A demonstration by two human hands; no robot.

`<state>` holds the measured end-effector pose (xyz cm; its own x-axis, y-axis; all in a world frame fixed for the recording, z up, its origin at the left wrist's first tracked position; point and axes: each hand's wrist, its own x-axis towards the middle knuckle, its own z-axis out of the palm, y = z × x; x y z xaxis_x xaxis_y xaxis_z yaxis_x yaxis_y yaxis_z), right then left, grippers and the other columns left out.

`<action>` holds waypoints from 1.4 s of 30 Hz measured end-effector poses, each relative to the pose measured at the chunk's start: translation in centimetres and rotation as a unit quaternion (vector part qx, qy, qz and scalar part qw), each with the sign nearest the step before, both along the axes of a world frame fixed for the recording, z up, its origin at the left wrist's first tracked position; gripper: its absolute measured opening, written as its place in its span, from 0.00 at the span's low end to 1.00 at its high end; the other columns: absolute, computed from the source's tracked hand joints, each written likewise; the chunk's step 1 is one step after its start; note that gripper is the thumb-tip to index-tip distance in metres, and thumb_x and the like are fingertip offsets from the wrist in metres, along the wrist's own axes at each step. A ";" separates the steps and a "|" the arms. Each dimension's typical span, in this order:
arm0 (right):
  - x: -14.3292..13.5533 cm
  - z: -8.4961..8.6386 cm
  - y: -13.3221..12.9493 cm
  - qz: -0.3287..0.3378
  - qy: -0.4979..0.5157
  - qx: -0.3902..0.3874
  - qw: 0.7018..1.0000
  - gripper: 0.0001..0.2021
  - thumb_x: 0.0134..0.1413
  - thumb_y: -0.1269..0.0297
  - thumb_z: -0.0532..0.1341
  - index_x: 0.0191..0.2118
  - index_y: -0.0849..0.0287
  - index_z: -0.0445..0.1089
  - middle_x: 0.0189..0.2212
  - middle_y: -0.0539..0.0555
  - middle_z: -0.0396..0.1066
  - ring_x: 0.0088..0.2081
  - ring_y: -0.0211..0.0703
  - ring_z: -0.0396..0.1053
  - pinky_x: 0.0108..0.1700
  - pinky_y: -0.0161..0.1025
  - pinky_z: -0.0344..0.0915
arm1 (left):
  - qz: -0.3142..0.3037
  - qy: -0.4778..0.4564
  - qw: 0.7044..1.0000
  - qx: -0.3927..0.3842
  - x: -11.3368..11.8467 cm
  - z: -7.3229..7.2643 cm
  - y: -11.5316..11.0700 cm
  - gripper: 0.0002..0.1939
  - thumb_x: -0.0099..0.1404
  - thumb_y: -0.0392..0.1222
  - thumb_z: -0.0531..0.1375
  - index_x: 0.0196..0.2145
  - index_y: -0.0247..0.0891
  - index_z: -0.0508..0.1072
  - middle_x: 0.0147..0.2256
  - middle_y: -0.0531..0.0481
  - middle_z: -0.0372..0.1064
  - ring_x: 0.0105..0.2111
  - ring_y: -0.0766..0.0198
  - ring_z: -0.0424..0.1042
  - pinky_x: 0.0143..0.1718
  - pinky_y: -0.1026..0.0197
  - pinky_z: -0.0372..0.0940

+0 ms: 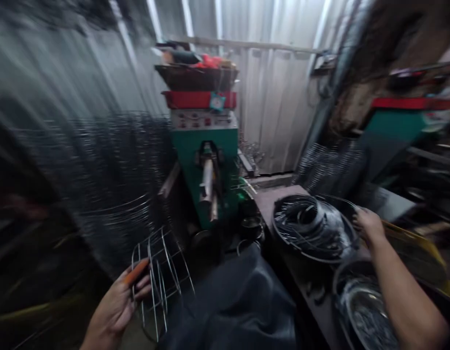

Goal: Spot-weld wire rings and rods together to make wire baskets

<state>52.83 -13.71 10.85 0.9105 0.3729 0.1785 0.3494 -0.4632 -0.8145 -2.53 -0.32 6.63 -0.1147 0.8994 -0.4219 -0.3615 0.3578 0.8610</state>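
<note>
Wire frame (159,277) in L hand (119,302).

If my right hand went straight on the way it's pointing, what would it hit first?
Past the thin wire at its fingertips, your right hand would probably meet the stacked wire pieces near the wall first. Blur makes depth there hard to judge.
</note>
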 end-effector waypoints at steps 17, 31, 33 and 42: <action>-15.8 1.2 4.7 0.491 -0.096 0.015 0.866 0.12 0.49 0.53 0.56 0.33 0.55 0.70 0.32 0.54 0.71 0.37 0.50 0.68 0.41 0.42 0.64 | -0.071 -0.076 0.990 0.092 8.0 -4.6 0.7 0.22 0.41 0.51 0.66 0.31 0.34 0.68 0.26 0.55 0.61 0.17 0.77 0.52 0.14 0.73 0.42; -25.0 -8.6 11.0 0.662 -0.036 0.006 0.749 0.10 0.55 0.58 0.54 0.35 0.57 0.69 0.32 0.53 0.68 0.36 0.44 0.67 0.41 0.40 0.64 | -0.075 -0.157 0.984 0.048 5.5 -6.3 -0.4 0.30 0.43 0.67 0.61 0.25 0.33 0.68 0.26 0.51 0.61 0.19 0.76 0.53 0.16 0.70 0.43; -25.1 -8.9 11.1 0.652 -0.027 0.000 0.758 0.10 0.54 0.58 0.54 0.35 0.57 0.69 0.32 0.53 0.69 0.37 0.45 0.67 0.42 0.40 0.64 | -0.070 -0.145 0.985 0.061 5.6 -6.5 -0.6 0.30 0.42 0.66 0.62 0.26 0.32 0.69 0.26 0.52 0.60 0.19 0.75 0.54 0.16 0.70 0.44; -25.0 -8.9 10.9 0.633 0.037 -0.047 0.772 0.11 0.52 0.57 0.55 0.34 0.57 0.69 0.32 0.52 0.70 0.37 0.45 0.67 0.43 0.41 0.64 | -0.129 -0.017 0.988 0.089 5.6 -8.4 -1.3 0.24 0.39 0.48 0.71 0.33 0.35 0.71 0.23 0.56 0.63 0.17 0.76 0.55 0.16 0.70 0.48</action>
<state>27.84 -2.79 1.92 -0.1872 0.9804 0.0618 0.5253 0.1531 -0.8370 3.07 -1.61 -1.75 0.1389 0.9571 -0.2544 -0.3071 0.2859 0.9077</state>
